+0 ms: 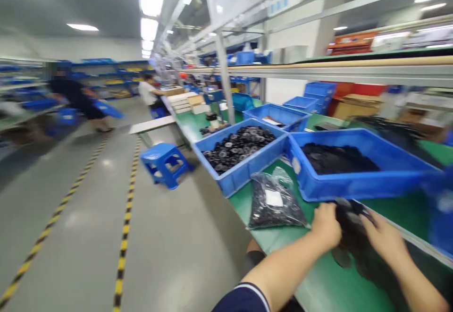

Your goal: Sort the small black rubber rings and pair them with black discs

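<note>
My left hand (326,226) is closed at the near edge of a pile of flat black pieces (354,234), some with rounded outlines. On the pile's other side, my right hand (386,242) has its thumb and fingers bent round dark pieces; motion blur hides their exact kind. The pile lies on the green tabletop (318,283) and runs toward the bottom right. Left of my left hand rests a clear plastic bag (260,210) of small black parts with a white label. Just beyond both hands is a blue bin (339,182) holding more flat black pieces.
Another blue bin (244,172) holds black ring-shaped parts, with a third blue bin (293,118) behind it. A blue stool (163,158) stands on the floor beside the bench. Further off, one person (76,90) holds a blue tray; another person (147,92) sits along the bench.
</note>
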Demonstrator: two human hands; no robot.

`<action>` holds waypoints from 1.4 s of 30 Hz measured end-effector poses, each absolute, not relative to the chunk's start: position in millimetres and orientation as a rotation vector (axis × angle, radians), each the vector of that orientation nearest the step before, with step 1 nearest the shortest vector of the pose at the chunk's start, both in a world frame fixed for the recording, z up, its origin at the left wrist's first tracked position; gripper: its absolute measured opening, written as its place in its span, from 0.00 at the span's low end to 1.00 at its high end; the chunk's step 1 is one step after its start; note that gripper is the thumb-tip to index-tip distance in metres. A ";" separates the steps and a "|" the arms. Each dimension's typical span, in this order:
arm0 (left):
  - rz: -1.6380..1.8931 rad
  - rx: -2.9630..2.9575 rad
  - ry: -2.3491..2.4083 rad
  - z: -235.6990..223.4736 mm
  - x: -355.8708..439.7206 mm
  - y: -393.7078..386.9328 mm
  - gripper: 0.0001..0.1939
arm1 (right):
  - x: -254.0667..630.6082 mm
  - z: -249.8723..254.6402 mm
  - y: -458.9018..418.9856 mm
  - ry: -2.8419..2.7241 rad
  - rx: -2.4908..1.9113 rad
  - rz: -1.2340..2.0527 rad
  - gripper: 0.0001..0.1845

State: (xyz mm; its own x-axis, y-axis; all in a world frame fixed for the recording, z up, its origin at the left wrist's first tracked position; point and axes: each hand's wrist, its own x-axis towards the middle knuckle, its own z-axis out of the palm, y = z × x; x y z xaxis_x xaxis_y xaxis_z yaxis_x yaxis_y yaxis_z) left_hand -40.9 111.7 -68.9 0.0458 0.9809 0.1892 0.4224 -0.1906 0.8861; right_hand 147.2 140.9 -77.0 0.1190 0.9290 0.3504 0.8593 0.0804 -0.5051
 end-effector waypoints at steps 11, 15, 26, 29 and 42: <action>1.597 1.531 1.252 -97.0 -18.1 129.3 0.17 | 273.0 -80.4 8.2 -1.470 -1.982 0.232 0.14; 1.647 1.216 1.258 -91.4 -26.9 116.4 0.16 | 297.2 -87.5 -34.6 -1.619 -2.029 0.549 0.15; 1.338 0.579 1.279 -70.2 -4.2 112.8 0.18 | 310.6 -87.2 -40.2 -1.731 -2.043 0.653 0.08; 1.264 0.617 1.332 -73.8 -6.5 111.1 0.06 | 312.7 -88.4 -41.1 -1.689 -2.068 0.642 0.09; 1.184 0.828 1.061 -63.0 19.0 91.5 0.08 | 307.9 -93.6 -43.4 -1.675 -2.095 0.402 0.03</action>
State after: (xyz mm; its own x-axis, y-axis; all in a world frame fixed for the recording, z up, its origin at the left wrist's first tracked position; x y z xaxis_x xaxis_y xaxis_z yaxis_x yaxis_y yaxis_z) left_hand 19.0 91.5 -63.0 0.0406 0.9779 -0.2052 -0.3109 0.2075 0.9275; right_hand 307.9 -43.4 -93.6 0.2299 0.9724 0.0385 0.8488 -0.1810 -0.4967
